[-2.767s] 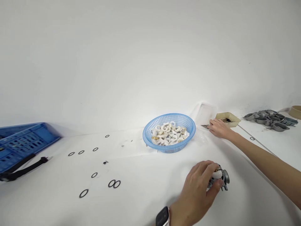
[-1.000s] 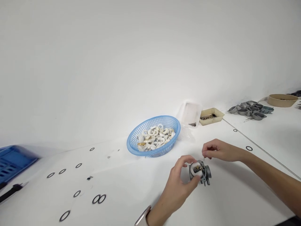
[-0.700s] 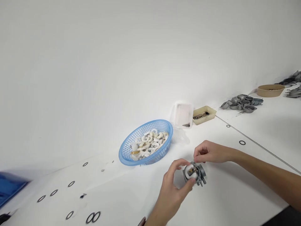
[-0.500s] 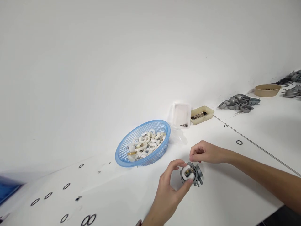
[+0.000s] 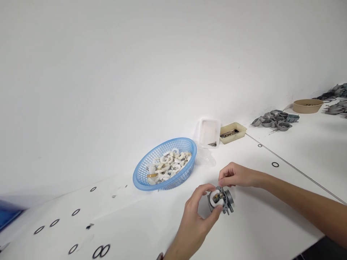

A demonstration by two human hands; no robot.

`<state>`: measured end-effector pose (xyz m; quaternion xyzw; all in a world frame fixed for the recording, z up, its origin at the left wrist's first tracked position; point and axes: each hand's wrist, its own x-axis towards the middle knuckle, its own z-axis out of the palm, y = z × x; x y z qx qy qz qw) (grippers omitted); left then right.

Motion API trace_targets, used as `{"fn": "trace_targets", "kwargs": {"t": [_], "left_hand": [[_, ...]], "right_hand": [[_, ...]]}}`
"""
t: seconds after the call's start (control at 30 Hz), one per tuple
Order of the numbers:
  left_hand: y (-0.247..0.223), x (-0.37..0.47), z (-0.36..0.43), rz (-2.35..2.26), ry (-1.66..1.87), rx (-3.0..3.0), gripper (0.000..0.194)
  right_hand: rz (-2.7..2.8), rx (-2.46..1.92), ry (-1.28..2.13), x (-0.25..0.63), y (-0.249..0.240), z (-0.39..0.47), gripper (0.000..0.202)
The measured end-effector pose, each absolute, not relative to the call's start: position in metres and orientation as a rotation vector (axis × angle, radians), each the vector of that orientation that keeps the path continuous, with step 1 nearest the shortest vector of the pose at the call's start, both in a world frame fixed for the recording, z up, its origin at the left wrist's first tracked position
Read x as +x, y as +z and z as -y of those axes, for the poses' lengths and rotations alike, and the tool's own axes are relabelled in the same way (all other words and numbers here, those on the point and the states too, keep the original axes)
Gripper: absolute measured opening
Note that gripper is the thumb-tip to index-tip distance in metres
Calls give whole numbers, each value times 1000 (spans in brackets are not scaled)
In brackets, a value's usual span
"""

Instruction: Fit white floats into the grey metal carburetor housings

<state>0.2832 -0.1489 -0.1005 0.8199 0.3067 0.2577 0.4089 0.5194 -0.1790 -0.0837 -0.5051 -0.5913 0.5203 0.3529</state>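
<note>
A grey metal part (image 5: pixel 228 202) stands on the white table, with a white curved piece (image 5: pixel 214 196) and small brass bits set in its round opening. My left hand (image 5: pixel 196 216) grips it from the left, index finger at the top edge and thumb at the lower edge. Just above the metal part, my right hand (image 5: pixel 234 175) pinches a thin pin, mostly hidden by the fingertips, at the part's upper rim.
A blue basket (image 5: pixel 138 182) holds many white curved pieces. Behind are a white tray (image 5: pixel 209 130), a yellowish tray (image 5: pixel 240 135), grey metal bowls (image 5: pixel 283 126) and a tan bowl (image 5: pixel 307 107). Black rings (image 5: pixel 105 250) lie at the left, others (image 5: pixel 275 164) at the right.
The pin between my right fingertips shows less, and it sits lower against the metal part. My left hand keeps its grip; otherwise the view has shifted only slightly.
</note>
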Motion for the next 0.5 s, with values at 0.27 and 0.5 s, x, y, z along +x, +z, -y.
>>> {"fn": "trace_targets", "kwargs": {"t": [0.27, 0.5], "left_hand": [[-97, 285, 152, -758, 663, 2066, 28], [-98, 283, 153, -734, 680, 2073, 29]], "right_hand": [[1507, -1197, 1371, 516, -87, 177, 22], [1625, -1240, 1264, 520, -89, 177, 27]]}}
